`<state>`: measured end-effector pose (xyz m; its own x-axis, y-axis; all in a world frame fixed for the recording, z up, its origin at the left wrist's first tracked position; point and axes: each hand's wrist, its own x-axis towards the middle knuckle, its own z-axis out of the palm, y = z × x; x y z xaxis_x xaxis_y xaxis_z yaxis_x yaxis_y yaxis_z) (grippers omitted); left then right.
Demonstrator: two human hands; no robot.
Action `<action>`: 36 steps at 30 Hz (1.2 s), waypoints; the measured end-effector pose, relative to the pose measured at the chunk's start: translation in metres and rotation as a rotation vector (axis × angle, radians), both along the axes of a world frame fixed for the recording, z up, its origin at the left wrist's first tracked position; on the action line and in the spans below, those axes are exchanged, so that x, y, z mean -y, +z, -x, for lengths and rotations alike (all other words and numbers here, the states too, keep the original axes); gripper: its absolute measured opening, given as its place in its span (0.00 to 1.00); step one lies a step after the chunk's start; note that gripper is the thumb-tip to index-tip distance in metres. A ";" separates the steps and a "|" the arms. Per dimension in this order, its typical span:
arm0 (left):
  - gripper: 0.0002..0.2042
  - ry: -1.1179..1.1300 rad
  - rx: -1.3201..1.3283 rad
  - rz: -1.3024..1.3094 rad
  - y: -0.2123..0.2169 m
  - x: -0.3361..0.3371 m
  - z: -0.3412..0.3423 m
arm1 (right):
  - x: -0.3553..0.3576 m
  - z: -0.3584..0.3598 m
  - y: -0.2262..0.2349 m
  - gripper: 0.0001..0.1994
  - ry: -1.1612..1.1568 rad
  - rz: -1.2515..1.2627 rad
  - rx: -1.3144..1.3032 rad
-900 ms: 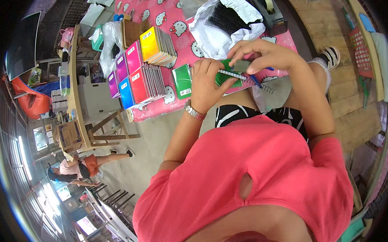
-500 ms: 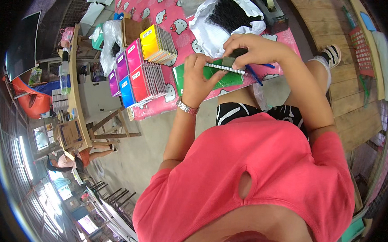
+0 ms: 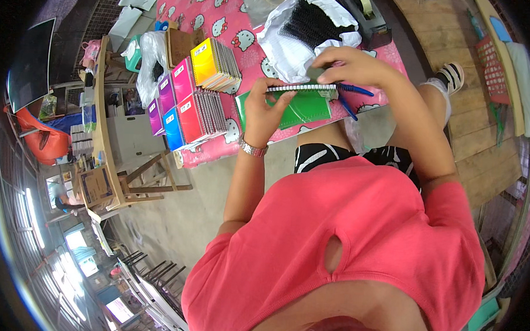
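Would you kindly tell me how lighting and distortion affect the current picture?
Head view: glare washes out the bright opening at lower left; head view: edges bow near the rim, corners go black; head view: left hand, right hand and green notebook show no harsh shadows.

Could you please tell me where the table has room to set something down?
The widest bare stretch of pink tablecloth lies beyond the yellow notebooks, left of the white bag. A narrow strip separates the red notebooks from the green notebook. Around the right hand, white bag and blue-handled tool it is crowded.
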<state>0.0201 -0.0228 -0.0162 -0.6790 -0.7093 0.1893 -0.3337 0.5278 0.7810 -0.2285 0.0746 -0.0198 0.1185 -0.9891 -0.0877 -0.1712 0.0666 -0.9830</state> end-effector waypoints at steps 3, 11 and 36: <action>0.07 0.037 -0.179 -0.312 -0.005 0.001 -0.011 | -0.032 0.017 -0.015 0.22 -0.247 -0.028 -0.041; 0.08 0.179 -0.338 -0.304 -0.023 -0.011 -0.019 | -0.084 0.004 -0.089 0.29 -0.667 0.029 -1.159; 0.08 0.182 -0.474 -0.258 -0.029 -0.014 -0.009 | -0.041 -0.103 0.001 0.29 -0.418 0.666 -0.576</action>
<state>0.0296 -0.0093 -0.0452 -0.4242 -0.8707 0.2487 0.0169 0.2670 0.9635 -0.1251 0.1155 -0.0190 -0.1387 -0.8096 0.5704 -0.7267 -0.3081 -0.6140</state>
